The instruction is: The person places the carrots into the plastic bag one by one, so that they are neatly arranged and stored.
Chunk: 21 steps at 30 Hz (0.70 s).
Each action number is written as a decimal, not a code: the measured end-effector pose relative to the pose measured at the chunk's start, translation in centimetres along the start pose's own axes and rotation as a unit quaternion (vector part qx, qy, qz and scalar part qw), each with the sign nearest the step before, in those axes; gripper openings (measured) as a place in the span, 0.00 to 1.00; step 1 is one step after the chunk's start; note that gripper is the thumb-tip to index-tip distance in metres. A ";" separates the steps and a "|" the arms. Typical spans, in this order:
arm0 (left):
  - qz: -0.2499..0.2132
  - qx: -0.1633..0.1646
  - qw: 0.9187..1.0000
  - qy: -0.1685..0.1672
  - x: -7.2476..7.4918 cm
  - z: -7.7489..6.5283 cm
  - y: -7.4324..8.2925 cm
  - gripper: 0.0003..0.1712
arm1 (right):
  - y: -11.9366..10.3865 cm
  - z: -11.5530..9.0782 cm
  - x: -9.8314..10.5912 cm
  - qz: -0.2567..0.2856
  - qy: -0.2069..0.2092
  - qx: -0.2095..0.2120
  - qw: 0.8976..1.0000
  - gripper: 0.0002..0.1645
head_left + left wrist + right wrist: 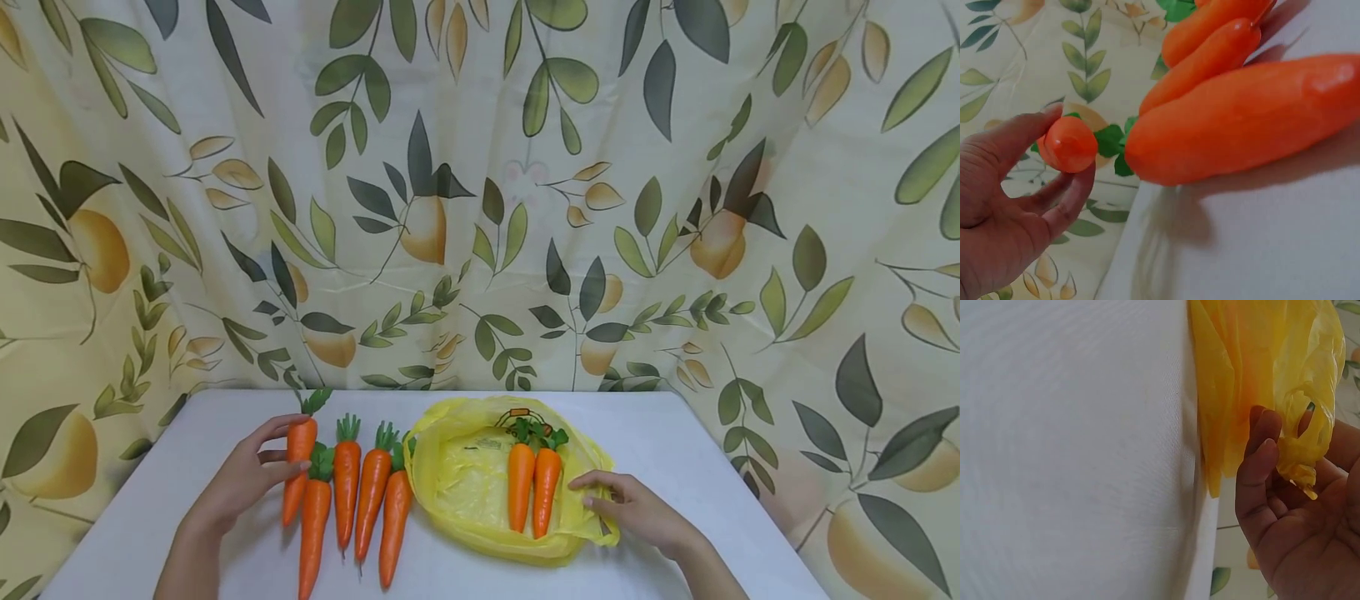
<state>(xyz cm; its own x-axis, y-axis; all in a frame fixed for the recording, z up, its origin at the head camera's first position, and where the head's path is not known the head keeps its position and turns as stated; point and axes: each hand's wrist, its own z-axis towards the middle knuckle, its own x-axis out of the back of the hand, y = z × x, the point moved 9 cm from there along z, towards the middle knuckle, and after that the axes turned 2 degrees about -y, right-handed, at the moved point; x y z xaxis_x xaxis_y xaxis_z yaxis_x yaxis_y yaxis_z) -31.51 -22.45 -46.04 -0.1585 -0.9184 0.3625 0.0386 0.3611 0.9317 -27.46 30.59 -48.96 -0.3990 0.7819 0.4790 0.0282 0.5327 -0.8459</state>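
Note:
My left hand (pixel 243 475) pinches an orange carrot (pixel 298 467) with a green leafy top. In the left wrist view its blunt tip (pixel 1072 144) points at the camera between thumb and fingers. At the table's middle, a yellow plastic bag (pixel 465 533) lies spread with its mouth up. Two carrots (pixel 521 492) rest side by side in it, tops toward the back. My right hand (pixel 637 508) is at the bag's right edge; in the right wrist view its curled fingers grip the bunched plastic handle (pixel 1300 456).
Several more carrots (pixel 347 492) lie in a row between my left hand and the bag, tops pointing away. The table (pixel 697 550) has a white cover. Behind and beside it hangs a curtain (pixel 480 250) printed with leaves and fruit.

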 end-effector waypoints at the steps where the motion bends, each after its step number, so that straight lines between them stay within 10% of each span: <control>1: -0.003 -0.007 1.000 -0.003 -0.2 0.1 0.3 0.41 | -0.1 0.0 0.0 0.000 -0.002 0.001 1.000 0.17; 21: -0.045 -0.041 0.998 -0.013 -3.1 1.1 3.5 0.39 | -0.1 0.2 0.1 -0.008 -0.005 0.008 1.000 0.17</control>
<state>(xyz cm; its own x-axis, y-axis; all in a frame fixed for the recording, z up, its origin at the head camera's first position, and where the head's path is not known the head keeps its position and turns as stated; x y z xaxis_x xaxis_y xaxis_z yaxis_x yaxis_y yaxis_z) -31.92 -18.17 -43.94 -0.1913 -0.9412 0.2784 0.1035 0.2627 0.9593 -27.65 30.50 -48.85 -0.4089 0.7697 0.4903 0.0074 0.5400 -0.8416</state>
